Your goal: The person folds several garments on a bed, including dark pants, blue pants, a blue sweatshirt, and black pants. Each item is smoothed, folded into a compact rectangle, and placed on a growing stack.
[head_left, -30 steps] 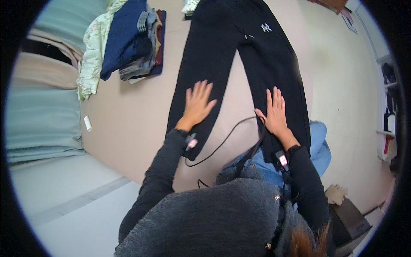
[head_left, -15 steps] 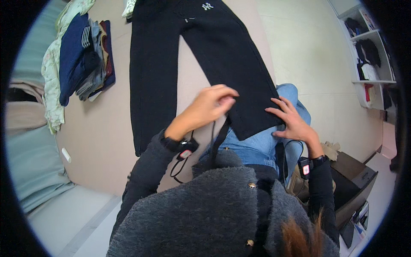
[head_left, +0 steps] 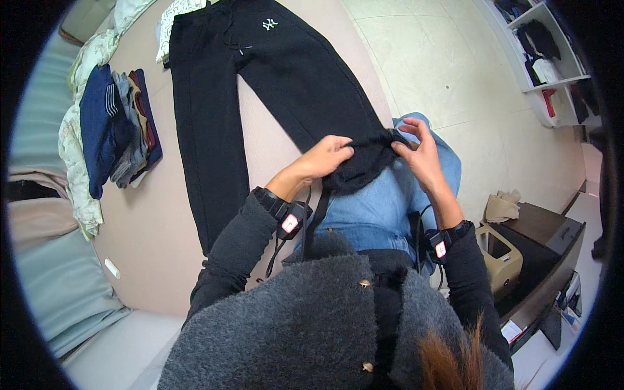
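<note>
A pair of black trousers (head_left: 286, 91) lies spread on the beige bed surface (head_left: 273, 149), waistband away from me. A drawstring hangs at the waist and a small white emblem sits on one thigh. The end of the right-hand leg is lifted over my jeans (head_left: 364, 214), its hem opening (head_left: 361, 170) facing me and showing a fuzzy dark inside. My left hand (head_left: 323, 159) pinches the left edge of that hem. At its right edge, my right hand (head_left: 422, 156) grips the cloth between thumb and fingers, other fingers raised.
To the left rests a stack of folded clothes (head_left: 133, 127), beside a floral quilt (head_left: 75, 143). A small white object (head_left: 112, 268) lies near the bed's left edge. White shelves (head_left: 559, 83) stand far right. A beige bin (head_left: 504, 260) and a dark cabinet (head_left: 543, 227) are at near right.
Both hands have taken hold of the leg's hem, which was lying flat and is now lifted with its opening showing. The view has shifted, so more of the waistband shows.
</note>
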A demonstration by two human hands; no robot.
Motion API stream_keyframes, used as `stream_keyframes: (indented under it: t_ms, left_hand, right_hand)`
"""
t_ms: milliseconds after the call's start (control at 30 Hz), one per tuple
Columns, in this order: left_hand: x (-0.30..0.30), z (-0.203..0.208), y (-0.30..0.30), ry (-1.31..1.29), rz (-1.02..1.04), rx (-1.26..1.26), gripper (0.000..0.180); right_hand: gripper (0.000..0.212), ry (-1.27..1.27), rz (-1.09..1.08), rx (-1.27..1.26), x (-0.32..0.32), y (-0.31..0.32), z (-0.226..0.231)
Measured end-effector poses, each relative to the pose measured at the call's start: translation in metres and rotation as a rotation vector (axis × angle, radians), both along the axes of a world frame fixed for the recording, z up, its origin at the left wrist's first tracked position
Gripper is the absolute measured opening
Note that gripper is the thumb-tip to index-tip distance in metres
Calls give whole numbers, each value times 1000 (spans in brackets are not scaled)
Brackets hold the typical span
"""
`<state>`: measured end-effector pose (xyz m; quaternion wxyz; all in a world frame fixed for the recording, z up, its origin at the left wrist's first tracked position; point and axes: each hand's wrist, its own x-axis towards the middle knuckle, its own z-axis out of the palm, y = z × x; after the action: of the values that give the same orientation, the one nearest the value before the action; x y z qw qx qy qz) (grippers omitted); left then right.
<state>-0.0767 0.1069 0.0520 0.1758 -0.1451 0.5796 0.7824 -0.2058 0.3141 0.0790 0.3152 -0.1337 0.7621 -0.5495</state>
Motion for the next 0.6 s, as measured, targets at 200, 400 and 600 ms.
stream_keyframes:
  t_ms: [200,400,600]
  left_hand:
    - [2,27,-19,-47,168,440,23]
    - [6,63,-15,-53,105,-134,24]
    - [2,78,-17,-45,242,-231,20]
  right_hand:
    - [40,-301,-94,-301,9,-16,7]
    - [31,-111,3,-345,12,-29,27]
    - [36,361,-149,-188,24,-45,54]
